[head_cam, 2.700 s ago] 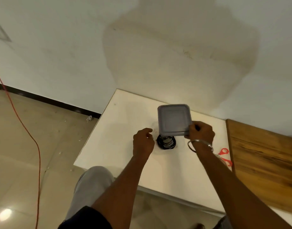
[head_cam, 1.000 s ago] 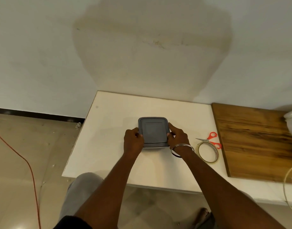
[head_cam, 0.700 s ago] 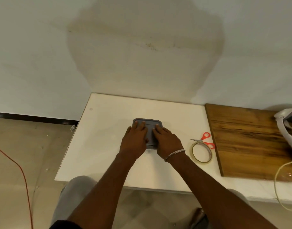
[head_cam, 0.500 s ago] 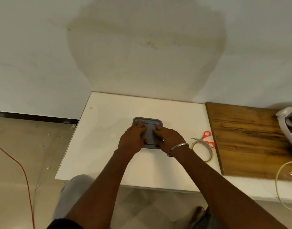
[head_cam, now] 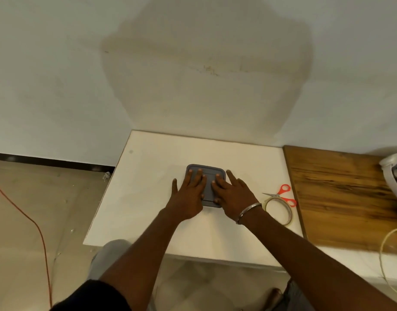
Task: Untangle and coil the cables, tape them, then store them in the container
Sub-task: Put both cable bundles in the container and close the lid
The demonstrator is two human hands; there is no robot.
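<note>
A grey square lid (head_cam: 208,173) covers the container in the middle of the white table (head_cam: 148,198). My left hand (head_cam: 189,196) lies flat on the lid's left half with straight, spread fingers. My right hand (head_cam: 232,195) presses flat on the right half, a metal bangle on its wrist. The container's body and the coiled cables are hidden under the lid and my hands.
A roll of clear tape (head_cam: 279,211) lies right of my right wrist, with red-handled scissors (head_cam: 282,195) against it. A wooden board (head_cam: 347,196) fills the right side, a white appliance (head_cam: 394,173) and pale cord (head_cam: 386,248) beyond. An orange cable (head_cam: 39,234) runs across the floor.
My right hand brought the lid down over the coiled cable in the container. Both hands moved from the lid's sides onto its top, and their fingers have now spread flat.
</note>
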